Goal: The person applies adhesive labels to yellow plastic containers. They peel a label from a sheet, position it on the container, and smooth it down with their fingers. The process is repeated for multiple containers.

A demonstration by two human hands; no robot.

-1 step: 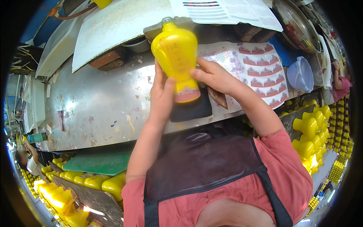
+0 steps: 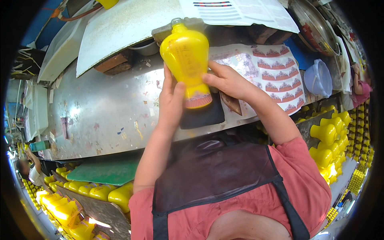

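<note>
A glossy yellow vase [image 2: 185, 54] leans away from me over the metal table, its narrow neck at the far end against a grey block [image 2: 162, 33]. Around its flared foot runs a pink, scalloped decal [image 2: 199, 99], and faint marks show on its body. My left hand [image 2: 171, 103] grips the vase's left side low down, fingers partly hidden behind it. On the right side my right hand [image 2: 224, 80] holds it too, thumb on the front near the narrow waist. Below the foot lies a dark pad [image 2: 204, 117]. Close to my right wrist is a brown, pointed flat piece [image 2: 231, 105].
A decal sheet [image 2: 276, 74] lies at right, near a pale blue bucket [image 2: 318, 79]. Bricks [image 2: 114, 63] prop a white board [image 2: 128, 26] at the back. Yellow vases [image 2: 328, 136] crowd both sides below the metal table [image 2: 100, 120]; other people are at the far edges.
</note>
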